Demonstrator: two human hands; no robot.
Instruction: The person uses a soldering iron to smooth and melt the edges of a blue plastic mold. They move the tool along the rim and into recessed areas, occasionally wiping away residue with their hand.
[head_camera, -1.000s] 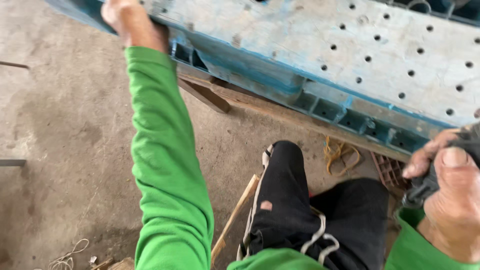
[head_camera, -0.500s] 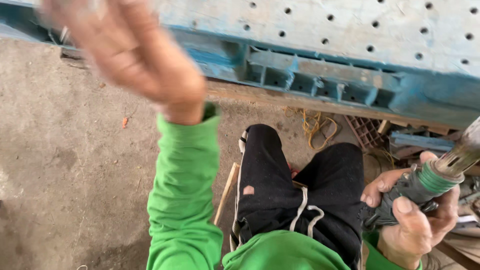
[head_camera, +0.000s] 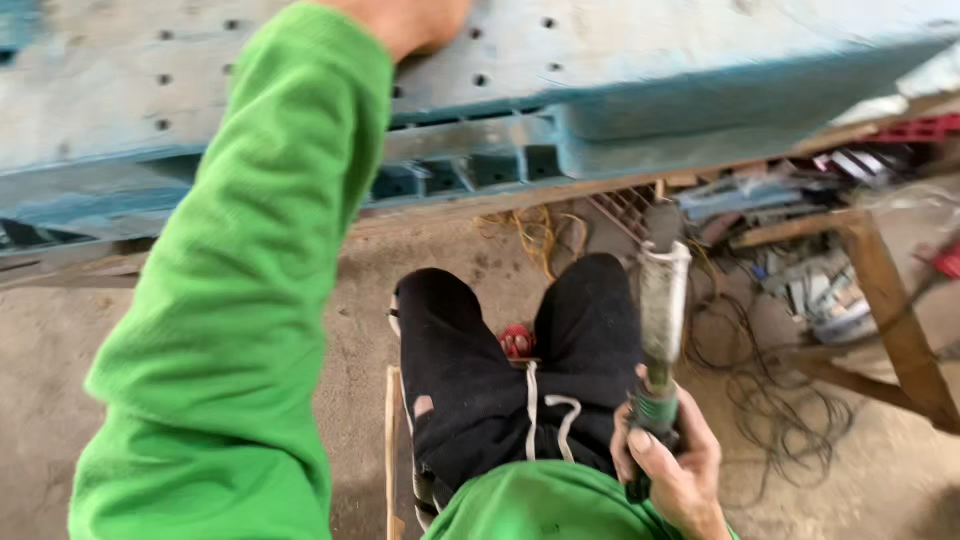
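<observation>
Head view: right hand (head_camera: 668, 462) clamped around the green-collared grip of an angle grinder (head_camera: 660, 300), tool pointing up and away over the black-trousered lap, its head blurred, just below the edge of the blue perforated panel (head_camera: 600, 60). Left hand (head_camera: 418, 18) in a green sleeve reaching up onto that panel, mostly cut off by the frame, finger position impossible to tell. Tangled cables (head_camera: 790, 400) on the concrete floor to the right.

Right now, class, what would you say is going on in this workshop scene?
A person in a green top sits low beside a blue perforated panel. The left hand reaches up and rests on the panel's top face. The right hand grips the handle of a handheld power tool, pointed up toward the panel's edge, not touching it. Tangled cables lie on the floor.
</observation>
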